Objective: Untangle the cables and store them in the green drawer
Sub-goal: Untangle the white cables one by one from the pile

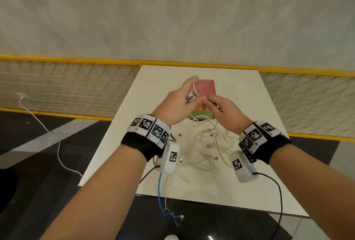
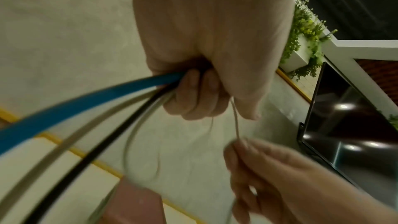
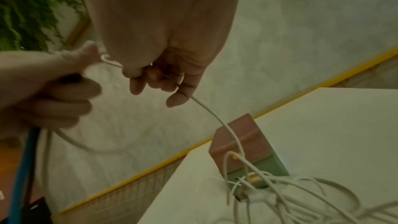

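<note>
Both hands are raised over the white table [image 1: 249,109], in front of a small drawer unit with a pink top [image 1: 205,88] and a green drawer [image 1: 201,115]. My left hand [image 1: 178,103] grips a bundle of cables; in the left wrist view its curled fingers [image 2: 193,94] hold a blue cable [image 2: 86,106] with beige, black and white ones. My right hand [image 1: 221,111] pinches a thin white cable [image 3: 215,117] that runs from the left hand down to the white tangle [image 1: 209,143] lying before the green drawer [image 3: 269,164].
Another white cable [image 1: 48,130] trails from the table's left edge across the dark floor. A yellow mesh fence [image 1: 67,86] runs behind the table. The blue cable [image 1: 159,188] hangs off the near edge. A dark screen [image 2: 344,125] and plants stand to the side.
</note>
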Action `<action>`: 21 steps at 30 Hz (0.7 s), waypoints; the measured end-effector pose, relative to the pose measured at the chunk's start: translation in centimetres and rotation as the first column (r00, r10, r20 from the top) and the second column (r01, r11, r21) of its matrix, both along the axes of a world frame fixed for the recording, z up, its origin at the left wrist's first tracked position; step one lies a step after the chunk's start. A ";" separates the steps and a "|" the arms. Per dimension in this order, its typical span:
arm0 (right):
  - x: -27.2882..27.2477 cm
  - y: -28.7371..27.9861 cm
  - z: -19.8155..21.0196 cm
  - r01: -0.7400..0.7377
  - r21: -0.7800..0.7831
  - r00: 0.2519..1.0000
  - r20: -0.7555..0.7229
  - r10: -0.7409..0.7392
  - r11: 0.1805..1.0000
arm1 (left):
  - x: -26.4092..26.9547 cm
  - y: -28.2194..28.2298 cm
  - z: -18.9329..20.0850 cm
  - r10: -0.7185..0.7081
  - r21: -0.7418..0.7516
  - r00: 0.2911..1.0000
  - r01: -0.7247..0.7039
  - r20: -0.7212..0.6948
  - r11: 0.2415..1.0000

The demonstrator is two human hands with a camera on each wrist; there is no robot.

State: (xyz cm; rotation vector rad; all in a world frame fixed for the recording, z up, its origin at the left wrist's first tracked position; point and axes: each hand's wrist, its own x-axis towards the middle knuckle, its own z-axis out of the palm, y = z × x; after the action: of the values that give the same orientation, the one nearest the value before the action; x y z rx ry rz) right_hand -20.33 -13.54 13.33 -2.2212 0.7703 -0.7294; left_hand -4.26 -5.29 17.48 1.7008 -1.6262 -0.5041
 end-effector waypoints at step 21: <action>-1.3 -2.4 -3.9 0.047 0.161 0.987 -0.157 -0.022 0.986 | 3.0 -0.2 2.9 0.379 -0.480 0.902 -0.431 -0.207 0.764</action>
State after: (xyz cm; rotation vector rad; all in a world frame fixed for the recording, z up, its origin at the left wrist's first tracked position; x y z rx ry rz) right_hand -21.65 -15.98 9.43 -2.1365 0.9140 -0.4938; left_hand -1.25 -5.47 20.43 1.5141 -1.1278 0.0716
